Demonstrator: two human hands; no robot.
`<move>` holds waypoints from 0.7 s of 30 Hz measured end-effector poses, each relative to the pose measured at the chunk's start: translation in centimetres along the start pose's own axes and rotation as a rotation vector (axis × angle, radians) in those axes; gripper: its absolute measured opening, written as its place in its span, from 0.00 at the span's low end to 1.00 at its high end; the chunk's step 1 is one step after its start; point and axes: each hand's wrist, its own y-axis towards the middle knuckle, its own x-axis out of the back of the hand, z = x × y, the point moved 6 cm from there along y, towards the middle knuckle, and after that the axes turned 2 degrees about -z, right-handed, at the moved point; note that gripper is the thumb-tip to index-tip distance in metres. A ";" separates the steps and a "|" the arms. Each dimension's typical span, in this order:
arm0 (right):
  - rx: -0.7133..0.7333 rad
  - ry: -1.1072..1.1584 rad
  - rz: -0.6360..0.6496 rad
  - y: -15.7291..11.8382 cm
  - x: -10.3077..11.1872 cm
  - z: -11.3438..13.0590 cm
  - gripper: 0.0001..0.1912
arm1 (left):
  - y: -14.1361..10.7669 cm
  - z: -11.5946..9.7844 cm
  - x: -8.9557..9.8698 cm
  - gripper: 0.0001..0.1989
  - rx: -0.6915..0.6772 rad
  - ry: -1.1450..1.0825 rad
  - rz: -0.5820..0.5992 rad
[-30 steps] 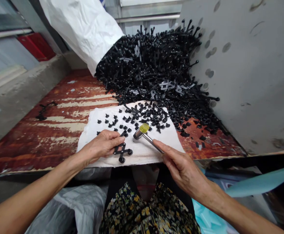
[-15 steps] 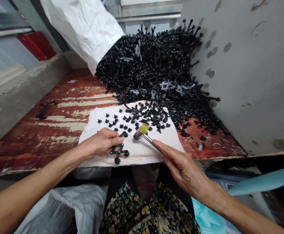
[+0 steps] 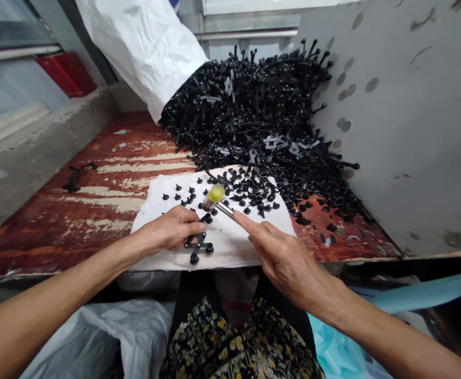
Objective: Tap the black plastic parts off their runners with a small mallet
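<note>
My left hand (image 3: 178,226) pinches a black folding scissor linkage (image 3: 197,245) between thumb and fingers, over the front of a white cloth (image 3: 230,252). Round black knobs sit at the linkage's near ends. In my right hand (image 3: 277,247) is the metal handle of a mallet (image 3: 215,196), the index finger stretched along it. Its head, with a yellow-green face turned up, is just above and right of my left fingertips. Small black pegs with round heads (image 3: 249,189) are scattered over the cloth's far half.
Behind the cloth rises a big heap of black linkage parts (image 3: 249,116), spilling from a white sack (image 3: 147,47). A grey panel (image 3: 420,131) bounds the right side. On the worn red-brown tabletop (image 3: 107,173), a few black pieces (image 3: 74,179) lie at left.
The mallet and my right hand have moved left and slightly farther from me, bringing the head close to my left fingers. My left hand keeps its hold on the linkage.
</note>
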 end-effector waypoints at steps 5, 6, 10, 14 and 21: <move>0.044 0.004 -0.072 0.3 0.9 1.0 0.31 | 0.2 0.3 0.1 0.17 -0.012 0.000 -0.001; 0.061 0.025 -0.122 0.3 1.3 1.3 0.31 | 0.2 0.4 0.1 0.18 -0.022 -0.004 0.001; 0.057 -0.091 -0.067 0.4 1.0 1.2 0.33 | 0.4 0.8 0.0 0.18 -0.036 -0.018 0.023; 0.051 -0.142 -0.024 0.5 0.7 1.0 0.34 | 0.5 1.0 0.0 0.17 -0.031 -0.026 0.029; 0.039 -0.147 0.039 0.4 0.4 1.0 0.36 | 0.7 1.3 0.0 0.17 -0.034 -0.017 0.036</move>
